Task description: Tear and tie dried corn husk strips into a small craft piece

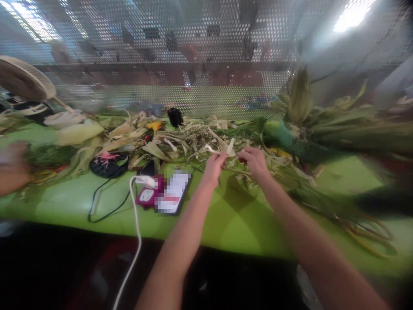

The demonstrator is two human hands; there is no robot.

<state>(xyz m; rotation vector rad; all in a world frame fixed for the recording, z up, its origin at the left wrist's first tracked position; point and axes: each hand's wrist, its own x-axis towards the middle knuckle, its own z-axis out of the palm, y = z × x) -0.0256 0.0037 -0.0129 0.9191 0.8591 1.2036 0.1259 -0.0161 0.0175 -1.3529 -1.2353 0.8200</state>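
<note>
Over the near edge of a heap of dried corn husks (193, 137), both my hands are close together with a small gap between them. My left hand (214, 168) is closed in a pinch around a pale corn husk strip (230, 147) that sticks up above the fingertips. My right hand (255, 162) is just to the right, its thumb and fingertips pressed together. Whatever lies between those right fingertips is too small and blurred to name.
A phone (176, 191) and a purple power adapter (150, 196) with a white cable (137, 228) lie left of my arms on the green table (238, 228). Leafy bundles (348, 125) stand right; a fan (26, 79) and another person's hand (14, 168) are left. Perforated metal backs everything.
</note>
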